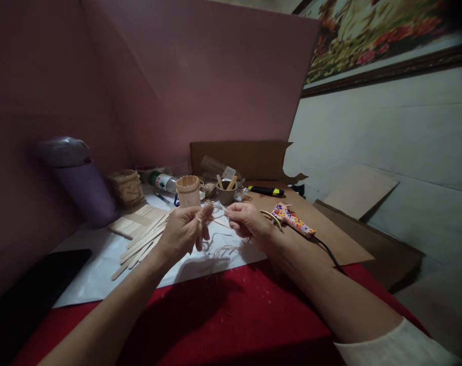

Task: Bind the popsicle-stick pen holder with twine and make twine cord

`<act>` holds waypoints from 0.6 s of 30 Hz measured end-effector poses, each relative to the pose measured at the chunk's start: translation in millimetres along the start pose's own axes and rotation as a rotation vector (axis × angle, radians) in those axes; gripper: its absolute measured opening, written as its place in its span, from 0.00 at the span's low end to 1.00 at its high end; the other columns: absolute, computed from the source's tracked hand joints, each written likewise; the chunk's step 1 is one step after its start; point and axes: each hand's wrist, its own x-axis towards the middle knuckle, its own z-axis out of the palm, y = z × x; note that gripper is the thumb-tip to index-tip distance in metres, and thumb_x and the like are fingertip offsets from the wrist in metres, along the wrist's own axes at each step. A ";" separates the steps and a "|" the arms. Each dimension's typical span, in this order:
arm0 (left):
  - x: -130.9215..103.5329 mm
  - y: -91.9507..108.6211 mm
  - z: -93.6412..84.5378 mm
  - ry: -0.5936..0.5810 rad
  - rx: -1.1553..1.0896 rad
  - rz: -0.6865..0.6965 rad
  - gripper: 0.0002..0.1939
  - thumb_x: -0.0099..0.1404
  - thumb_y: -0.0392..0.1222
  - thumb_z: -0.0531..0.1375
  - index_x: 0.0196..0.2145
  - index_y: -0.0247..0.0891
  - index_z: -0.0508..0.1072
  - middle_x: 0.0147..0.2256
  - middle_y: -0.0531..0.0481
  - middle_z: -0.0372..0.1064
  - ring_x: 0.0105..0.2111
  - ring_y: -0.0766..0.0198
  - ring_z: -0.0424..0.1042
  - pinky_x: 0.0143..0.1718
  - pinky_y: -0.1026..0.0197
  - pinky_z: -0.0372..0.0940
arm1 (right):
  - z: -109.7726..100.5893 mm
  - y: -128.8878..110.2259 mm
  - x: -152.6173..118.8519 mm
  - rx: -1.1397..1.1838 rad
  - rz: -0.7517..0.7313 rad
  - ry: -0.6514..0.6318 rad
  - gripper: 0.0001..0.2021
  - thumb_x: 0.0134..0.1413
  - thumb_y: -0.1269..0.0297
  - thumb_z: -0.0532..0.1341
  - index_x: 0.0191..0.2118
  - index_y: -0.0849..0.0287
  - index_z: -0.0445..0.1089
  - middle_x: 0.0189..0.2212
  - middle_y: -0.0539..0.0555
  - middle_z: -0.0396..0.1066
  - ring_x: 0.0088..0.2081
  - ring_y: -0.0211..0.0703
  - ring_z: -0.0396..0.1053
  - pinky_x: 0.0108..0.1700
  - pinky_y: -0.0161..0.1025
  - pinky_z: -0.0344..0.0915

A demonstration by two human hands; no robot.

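Between my two hands runs a thin strand of twine [217, 217] above the white paper. My left hand [185, 229] is closed, with twine looped around its fingers. The fingertips of my right hand [249, 222] are pinched on the other part of the strand. Below them, loose twine [226, 249] lies in curls on the paper. Just behind my left hand stands a cup made of craft sticks [188, 191] with a scalloped rim. A ball of twine [210, 190] sits beside it, next to a small pot [227, 195] holding two sticks.
Loose craft sticks [141, 249] lie left of my hands. A patterned glue gun [295, 220] with a black cord and a box cutter [267, 191] rest on cardboard [341, 241] at right. A purple tumbler [84, 190], decorated cup [127, 188] and plastic bottle [162, 181] stand or lie behind.
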 end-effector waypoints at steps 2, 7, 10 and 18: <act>1.1 0.6 -3.5 -0.035 -0.142 -0.080 0.29 0.58 0.65 0.52 0.30 0.31 0.71 0.16 0.47 0.69 0.10 0.66 0.64 0.07 0.69 0.50 | -0.4 -0.2 0.0 0.003 0.003 -0.002 0.12 0.42 0.61 0.64 0.24 0.59 0.60 0.10 0.42 0.57 0.11 0.26 0.42 0.14 0.30 0.33; 10.0 -2.5 -21.3 -0.038 -0.577 -0.450 0.32 0.65 0.61 0.42 0.35 0.27 0.71 0.13 0.46 0.66 0.06 0.72 0.54 0.06 0.71 0.44 | -3.1 0.2 -0.5 0.047 -0.007 -0.101 0.13 0.42 0.60 0.65 0.24 0.59 0.59 0.11 0.41 0.56 0.12 0.25 0.41 0.16 0.30 0.33; 15.5 -7.5 -30.3 -0.013 -0.724 -0.622 0.32 0.68 0.57 0.38 0.37 0.25 0.70 0.13 0.47 0.65 0.05 0.73 0.49 0.06 0.70 0.43 | -5.2 -0.1 -0.6 0.107 -0.011 -0.114 0.13 0.44 0.61 0.64 0.24 0.58 0.58 0.11 0.41 0.55 0.12 0.25 0.39 0.16 0.30 0.32; 16.0 -12.2 -31.3 0.021 -0.692 -0.618 0.29 0.66 0.58 0.44 0.32 0.28 0.71 0.15 0.46 0.68 0.07 0.75 0.44 0.07 0.70 0.40 | -7.1 -3.1 -0.8 0.179 0.027 -0.064 0.10 0.45 0.66 0.60 0.22 0.59 0.56 0.12 0.40 0.53 0.13 0.26 0.35 0.16 0.30 0.30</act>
